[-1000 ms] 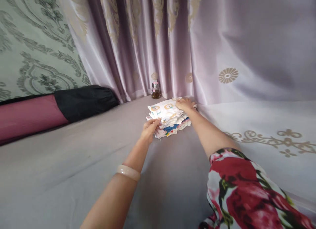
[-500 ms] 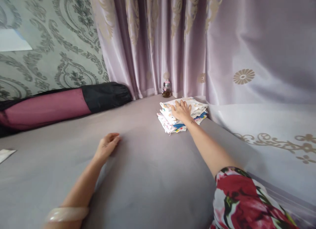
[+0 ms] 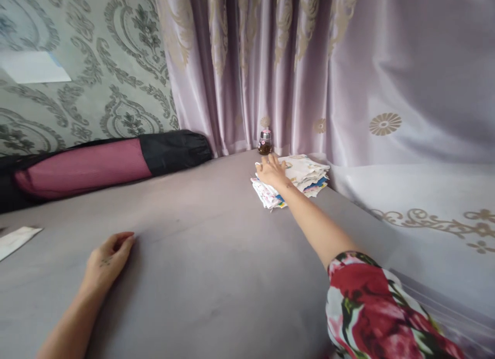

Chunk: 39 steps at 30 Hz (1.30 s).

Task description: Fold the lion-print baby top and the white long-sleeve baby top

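At the far corner of the grey surface lies a stack of folded white printed cloths (image 3: 305, 170), with a blue layer showing along its side. My right hand (image 3: 271, 172) rests on the stack's left part, palm down and fingers spread, gripping nothing. Lower left, my left hand (image 3: 110, 258) is just over or on the grey sheet (image 3: 201, 276). Its fingers are curled in toward the thumb, and nothing shows in them. A small glass jar (image 3: 265, 143) with dark contents and a pink-and-silver top stands right behind the cloths.
A long pink-and-black bag (image 3: 88, 168) lies along the patterned wall at the left. A flat white item (image 3: 17, 241) is on the sheet at the left edge. Lilac curtains (image 3: 266, 70) hang behind and to the right of the cloths.
My left hand has moved left and nearer to me. My right hand has slid leftward across the top of the stack. The view has shifted slightly left.
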Each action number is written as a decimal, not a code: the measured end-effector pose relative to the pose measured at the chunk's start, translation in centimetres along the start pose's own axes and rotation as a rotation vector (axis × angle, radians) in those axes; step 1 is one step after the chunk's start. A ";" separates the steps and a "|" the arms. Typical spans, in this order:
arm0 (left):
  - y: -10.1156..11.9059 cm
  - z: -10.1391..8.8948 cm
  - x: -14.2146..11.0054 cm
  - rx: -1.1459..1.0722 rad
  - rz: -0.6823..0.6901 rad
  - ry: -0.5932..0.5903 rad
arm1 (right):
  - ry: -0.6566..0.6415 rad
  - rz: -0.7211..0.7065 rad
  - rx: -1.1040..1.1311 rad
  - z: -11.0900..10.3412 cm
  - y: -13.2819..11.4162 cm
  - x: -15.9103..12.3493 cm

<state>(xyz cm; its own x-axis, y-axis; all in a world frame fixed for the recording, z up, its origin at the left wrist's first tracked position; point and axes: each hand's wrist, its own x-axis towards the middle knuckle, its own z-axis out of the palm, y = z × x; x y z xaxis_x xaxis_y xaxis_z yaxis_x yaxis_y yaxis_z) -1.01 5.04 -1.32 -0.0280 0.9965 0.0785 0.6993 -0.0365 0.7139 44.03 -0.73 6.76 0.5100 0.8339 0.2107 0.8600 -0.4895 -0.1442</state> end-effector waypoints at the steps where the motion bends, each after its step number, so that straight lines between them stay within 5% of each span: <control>1: 0.0 0.1 0.0 -0.003 0.007 0.001 | 0.009 -0.027 -0.017 0.4 -0.7 -0.2; 8: 0.1 0.1 -0.3 -0.016 0.015 0.009 | 0.023 -0.078 -0.167 3.3 -1.7 -2.2; 18: -0.4 0.3 0.0 -0.001 0.038 -0.004 | 0.039 -0.061 -0.195 3.6 -2.6 -2.4; 23: -0.3 0.5 0.1 0.038 0.025 0.008 | 0.084 -0.218 -0.123 4.5 -6.0 -4.4; 32: -0.1 1.1 0.0 0.150 0.111 -0.005 | -0.333 -0.338 0.172 7.4 -14.0 -9.3; 39: 0.6 1.0 0.3 0.087 0.090 0.009 | -0.350 -0.452 0.078 8.7 -17.4 -11.4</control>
<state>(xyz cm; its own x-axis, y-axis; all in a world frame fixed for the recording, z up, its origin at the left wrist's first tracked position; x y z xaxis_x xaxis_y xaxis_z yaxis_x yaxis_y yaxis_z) 0.11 5.36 -1.50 0.0318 0.9888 0.1457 0.7586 -0.1188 0.6406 23.11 0.50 -1.58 0.0443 0.9971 -0.0627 0.9805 -0.0554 -0.1883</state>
